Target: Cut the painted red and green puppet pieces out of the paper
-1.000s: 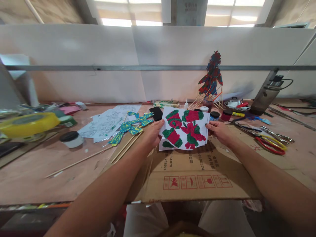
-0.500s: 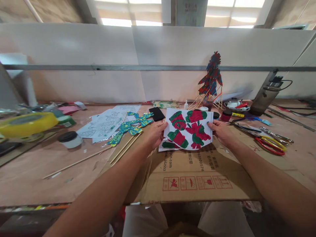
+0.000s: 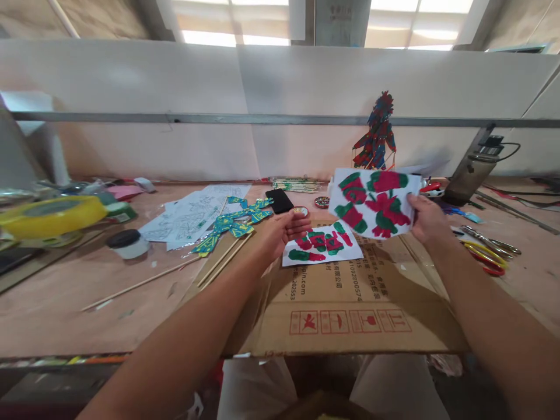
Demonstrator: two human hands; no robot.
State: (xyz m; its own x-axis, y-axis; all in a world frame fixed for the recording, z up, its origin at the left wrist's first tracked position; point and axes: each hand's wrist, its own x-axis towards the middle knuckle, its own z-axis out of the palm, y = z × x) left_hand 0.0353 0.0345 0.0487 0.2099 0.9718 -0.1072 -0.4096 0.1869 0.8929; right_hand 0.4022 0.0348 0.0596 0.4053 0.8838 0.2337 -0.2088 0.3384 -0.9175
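My right hand (image 3: 426,220) grips the right edge of a painted paper sheet (image 3: 361,195), raised over the cardboard. Red and green shapes cover its white face. A second painted sheet (image 3: 345,251) in the same colours lies flat on the cardboard (image 3: 350,291), partly hidden by the raised one. At this lower sheet's left end is my left hand (image 3: 286,230), its fingers apart and nothing in it. I cannot tell whether it touches the paper. Left of that hand lies a blue and yellow cut-out figure (image 3: 234,224), beside two thin wooden sticks (image 3: 225,259).
A black phone (image 3: 279,201) and line-drawn sheets (image 3: 192,213) lie further back. A red and blue puppet (image 3: 376,134) stands behind the raised sheet. On the right are scissors (image 3: 487,256) and a bottle (image 3: 470,175); on the left, yellow tape (image 3: 52,216) and a black-lidded jar (image 3: 126,244).
My right hand has carried the upper sheet up and to the right. My left hand has let go of it, and the second sheet underneath has come into view.
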